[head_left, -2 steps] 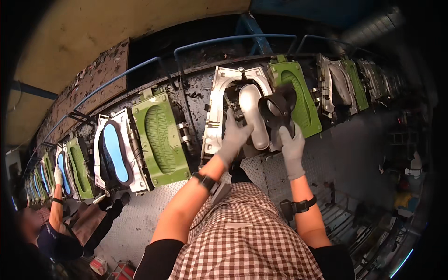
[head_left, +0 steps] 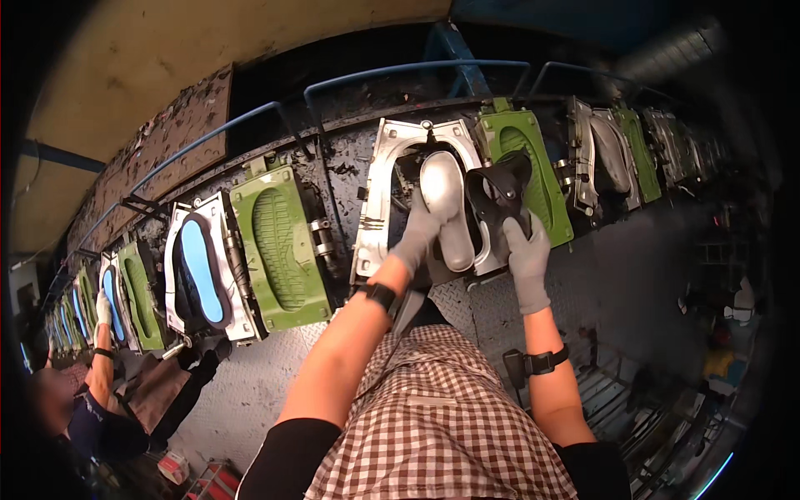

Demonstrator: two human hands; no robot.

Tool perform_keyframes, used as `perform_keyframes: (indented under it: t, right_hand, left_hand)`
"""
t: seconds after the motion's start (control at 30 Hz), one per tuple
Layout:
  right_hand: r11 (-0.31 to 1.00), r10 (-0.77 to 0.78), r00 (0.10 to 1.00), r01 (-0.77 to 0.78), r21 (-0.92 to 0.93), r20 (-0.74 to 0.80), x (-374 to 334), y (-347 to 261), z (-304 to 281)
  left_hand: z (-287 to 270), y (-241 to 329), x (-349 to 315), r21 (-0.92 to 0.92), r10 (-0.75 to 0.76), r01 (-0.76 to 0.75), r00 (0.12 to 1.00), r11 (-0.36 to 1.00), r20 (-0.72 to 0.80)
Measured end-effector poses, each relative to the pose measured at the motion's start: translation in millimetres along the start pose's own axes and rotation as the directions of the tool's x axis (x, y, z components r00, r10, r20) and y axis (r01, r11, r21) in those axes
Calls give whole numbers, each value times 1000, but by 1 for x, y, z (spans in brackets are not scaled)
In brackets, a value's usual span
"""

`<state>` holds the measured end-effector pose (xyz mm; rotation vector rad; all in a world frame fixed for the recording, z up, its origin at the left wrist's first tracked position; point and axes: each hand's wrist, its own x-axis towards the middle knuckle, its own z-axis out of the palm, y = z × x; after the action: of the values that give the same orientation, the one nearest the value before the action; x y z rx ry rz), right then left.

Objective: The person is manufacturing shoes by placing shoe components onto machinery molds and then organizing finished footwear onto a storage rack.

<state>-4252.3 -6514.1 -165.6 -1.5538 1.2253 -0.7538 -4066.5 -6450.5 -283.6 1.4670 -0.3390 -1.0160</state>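
Observation:
In my gloved right hand [head_left: 527, 250] is a black sandal [head_left: 504, 179], pinched at its near end with the thumb on top. Its strap part stands up over the right side of the mould. My gloved left hand [head_left: 417, 232] is closed against the left edge of a silver shoe last [head_left: 446, 200], some fingers hidden beside and under it. The last tilts above an open silver mould frame [head_left: 372, 204], whose dark hollow surrounds it. Just right of it, a green mould half [head_left: 542, 175] is partly covered by the sandal.
To the left are another green mould half [head_left: 285, 250] and a silver mould with a blue insole [head_left: 202, 267]. More moulds [head_left: 612, 154] line up rightward. A blue rail [head_left: 417, 68] runs behind. At far left a co-worker [head_left: 104, 429] reaches to a mould.
My left hand has moved from spread fingers over the mould to close in on the last's edge. The sandal has turned in my right hand, which has shifted slightly.

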Motion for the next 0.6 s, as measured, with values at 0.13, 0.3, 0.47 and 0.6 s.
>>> perform_keyframes:
  t: [0.13, 0.3, 0.47, 0.6]
  right_hand:
    - [996, -91, 995, 90, -27, -45, 41, -12, -4]
    - [799, -196, 943, 313, -513, 270, 76, -3, 34]
    - [682, -365, 578, 700, -214, 730, 62, 7, 59]
    - [777, -283, 864, 461, -429, 416, 77, 44, 84]
  left_hand:
    - [13, 11, -1, -12, -188, 190, 977, 982, 103]
    - [17, -2, -43, -289, -158, 173, 985, 941, 76]
    - [-26, -52, -28, 321, 319, -381, 920, 867, 229]
    - [11, -1, -83, 377, -319, 131, 808, 917, 496]
